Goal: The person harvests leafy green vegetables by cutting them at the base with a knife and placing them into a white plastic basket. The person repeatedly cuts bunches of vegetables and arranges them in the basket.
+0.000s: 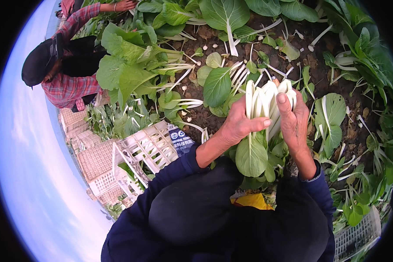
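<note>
My left hand (244, 122) and my right hand (294, 119) hold a bunch of leafy greens with white stalks (260, 101) between them, in front of my knees. The stalk ends point away from me and the green leaves (252, 157) hang towards my lap. My left thumb lies across the stalks; my right thumb presses on them from the other side. An orange handle (275, 81) with a metal end shows just beyond the stalks; the rest of it is hidden. Loose greens (217, 85) lie on the soil just past my left hand.
Brown soil (213, 39) bears cut leaves and white stalk ends. Leafy plants (363, 59) stand at the right. A white plastic crate (144, 144) with greens is at my left, more crates (96, 160) behind it. Another crate (358, 234) is lower right. A co-worker (68, 85) crouches upper left.
</note>
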Tool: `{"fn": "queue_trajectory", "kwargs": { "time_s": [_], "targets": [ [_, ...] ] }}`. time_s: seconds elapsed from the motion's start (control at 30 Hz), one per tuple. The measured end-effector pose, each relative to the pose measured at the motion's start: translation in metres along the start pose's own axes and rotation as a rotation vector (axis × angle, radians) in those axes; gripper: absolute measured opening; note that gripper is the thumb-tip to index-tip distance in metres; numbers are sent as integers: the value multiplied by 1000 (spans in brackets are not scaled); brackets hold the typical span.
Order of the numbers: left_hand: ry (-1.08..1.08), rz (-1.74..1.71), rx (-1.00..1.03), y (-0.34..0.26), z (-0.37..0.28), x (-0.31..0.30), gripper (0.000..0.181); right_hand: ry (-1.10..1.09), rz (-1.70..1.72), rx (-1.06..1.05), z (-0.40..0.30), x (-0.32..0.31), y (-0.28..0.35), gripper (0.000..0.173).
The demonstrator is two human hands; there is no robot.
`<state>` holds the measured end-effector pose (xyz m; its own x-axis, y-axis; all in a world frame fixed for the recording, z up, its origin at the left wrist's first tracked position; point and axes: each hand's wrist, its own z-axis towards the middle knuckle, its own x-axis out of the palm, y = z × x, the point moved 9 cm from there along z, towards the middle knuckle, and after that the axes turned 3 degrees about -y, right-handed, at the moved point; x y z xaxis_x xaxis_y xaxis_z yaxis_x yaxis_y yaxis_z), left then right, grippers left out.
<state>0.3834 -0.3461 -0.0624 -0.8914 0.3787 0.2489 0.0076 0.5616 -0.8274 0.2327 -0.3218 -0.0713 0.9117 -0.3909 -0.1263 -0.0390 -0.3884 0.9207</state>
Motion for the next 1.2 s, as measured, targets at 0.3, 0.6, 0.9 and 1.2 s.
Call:
{"fn": "queue_trajectory", "kwargs": {
  "time_s": [0.3,0.6,0.9,1.2],
  "targets": [
    [236,-273,122,-10,-38,40,83,-82,-106,-280,-47,-6,59,80],
    [109,-681,472,-96,-116,22,78,288,-548,-683,-118,56,228,96],
    [-141,-1035,717,-141,-238,-46,70,685,-572,-734,-219,158,300,132],
    [-509,-992,965,-124,-356,-125,58,948,-839,-724,-313,233,242,138]
  ]
}}
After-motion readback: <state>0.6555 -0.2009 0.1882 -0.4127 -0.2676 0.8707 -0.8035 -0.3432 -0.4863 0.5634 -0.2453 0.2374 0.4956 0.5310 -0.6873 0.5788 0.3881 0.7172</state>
